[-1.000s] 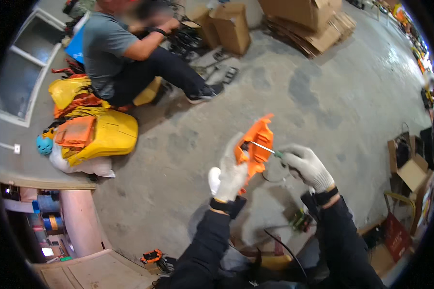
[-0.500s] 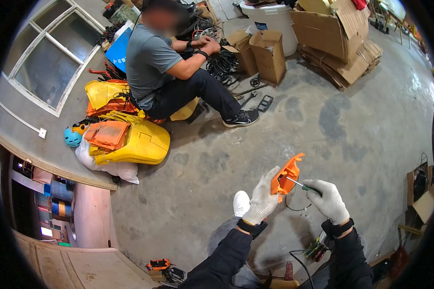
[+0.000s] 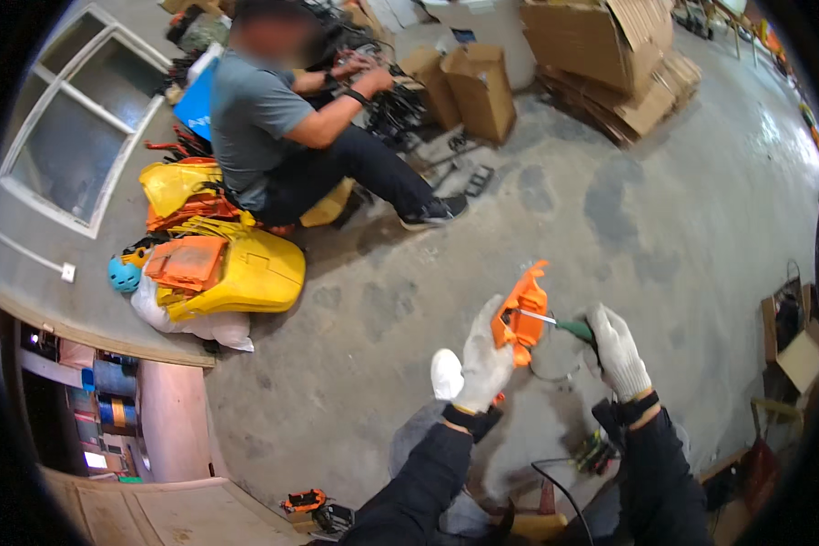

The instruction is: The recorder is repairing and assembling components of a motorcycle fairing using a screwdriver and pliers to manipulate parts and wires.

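Note:
My gloved left hand (image 3: 484,359) is closed on an orange plastic housing (image 3: 524,298), held up above the floor with its hollow inner side facing right. A screwdriver (image 3: 574,329) with a green handle and a bright shaft points left, its tip inside the housing. The handle's end is at my gloved right hand (image 3: 620,353), whose fingers are bent around it and partly hidden. Below the housing, a thin dark cable (image 3: 555,377) curves between the two hands. Both hands wear pale knitted gloves, with dark bands at the wrists.
A person (image 3: 268,127) sits at the upper left beside yellow and orange plastic panels (image 3: 264,273). Cardboard boxes (image 3: 482,91) stand at the back. Tools with coloured handles (image 3: 595,452) lie near my right forearm. An open carton (image 3: 801,359) is at the right edge.
My left hand and the housing have shifted slightly left and up in view. My right hand has drawn back from the housing, showing more of the green handle. The whole view has shifted.

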Available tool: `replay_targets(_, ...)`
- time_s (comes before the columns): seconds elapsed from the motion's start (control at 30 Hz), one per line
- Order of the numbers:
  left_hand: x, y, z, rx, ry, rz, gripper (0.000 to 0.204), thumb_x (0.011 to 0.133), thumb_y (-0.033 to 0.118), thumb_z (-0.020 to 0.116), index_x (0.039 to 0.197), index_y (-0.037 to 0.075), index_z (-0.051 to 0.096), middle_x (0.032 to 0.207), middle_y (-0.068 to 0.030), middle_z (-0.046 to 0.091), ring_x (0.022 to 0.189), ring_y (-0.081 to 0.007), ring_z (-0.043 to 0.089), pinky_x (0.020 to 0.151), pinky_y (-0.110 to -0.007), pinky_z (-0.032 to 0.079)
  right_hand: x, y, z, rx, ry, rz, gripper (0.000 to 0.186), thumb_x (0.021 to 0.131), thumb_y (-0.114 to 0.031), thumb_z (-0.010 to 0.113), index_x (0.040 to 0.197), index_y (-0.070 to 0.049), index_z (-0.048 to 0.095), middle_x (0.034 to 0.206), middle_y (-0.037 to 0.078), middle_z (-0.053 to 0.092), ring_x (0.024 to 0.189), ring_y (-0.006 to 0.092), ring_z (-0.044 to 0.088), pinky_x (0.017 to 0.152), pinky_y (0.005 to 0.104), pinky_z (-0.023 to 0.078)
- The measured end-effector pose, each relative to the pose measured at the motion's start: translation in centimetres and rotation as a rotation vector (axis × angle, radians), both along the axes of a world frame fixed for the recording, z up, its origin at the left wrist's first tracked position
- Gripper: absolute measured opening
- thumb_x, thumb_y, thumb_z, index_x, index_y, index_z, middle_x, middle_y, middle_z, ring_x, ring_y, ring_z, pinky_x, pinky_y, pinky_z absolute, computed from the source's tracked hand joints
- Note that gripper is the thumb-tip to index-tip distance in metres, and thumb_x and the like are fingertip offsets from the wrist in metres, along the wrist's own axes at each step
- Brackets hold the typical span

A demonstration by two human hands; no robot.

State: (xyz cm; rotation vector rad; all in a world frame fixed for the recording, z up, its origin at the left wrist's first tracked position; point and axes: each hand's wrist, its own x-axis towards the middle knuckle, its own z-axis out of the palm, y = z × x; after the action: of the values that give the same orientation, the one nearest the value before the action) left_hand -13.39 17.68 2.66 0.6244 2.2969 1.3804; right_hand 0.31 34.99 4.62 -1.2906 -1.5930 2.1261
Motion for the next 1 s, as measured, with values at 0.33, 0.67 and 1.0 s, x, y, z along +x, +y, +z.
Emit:
replay_targets(0.33, -0.7, -0.5, -1.9, -0.018, 0.155, -0.004, 0.052, 0.099, 0.003, 0.06, 0.15, 0.007, 0.051, 0.128, -0.0204, 0.07, 0.116, -0.0267, 0.069, 0.099, -0.036, 0.053, 0.5, -0.1, 0.3, 0.408, 0.061, 0.161, 0.027, 0.096, -0.016, 0.067, 0.118, -0.001, 0.066, 0.096, 0.005, 0.069, 0.086, 0.0117, 0.063, 0.08, 0.0292, 0.052)
replay_targets(0.67, -0.6, -0.3, -1.7, -0.066, 0.025, 0.05, 0.05, 0.102, 0.006, 0.059, 0.151, 0.008, 0.051, 0.114, -0.0143, 0.071, 0.083, -0.0153, 0.07, 0.074, -0.031, 0.058, 0.6, -0.1, 0.5, 0.213, 0.009, 0.152, 0.031, 0.098, -0.015, 0.065, 0.126, -0.001, 0.065, 0.11, 0.008, 0.071, 0.1, 0.0145, 0.066, 0.093, 0.03, 0.052)
replay_targets(1.0, -0.7, -0.3, -2.1, -0.041, 0.096, 0.043, 0.049, 0.102, 0.005, 0.058, 0.151, 0.006, 0.05, 0.114, -0.0134, 0.07, 0.086, -0.0156, 0.069, 0.077, -0.03, 0.058, 0.3, -0.6, 0.2, 0.458, 0.157, 0.07, 0.034, 0.099, -0.015, 0.065, 0.129, 0.0, 0.063, 0.112, 0.009, 0.071, 0.104, 0.0156, 0.066, 0.095, 0.0309, 0.052)
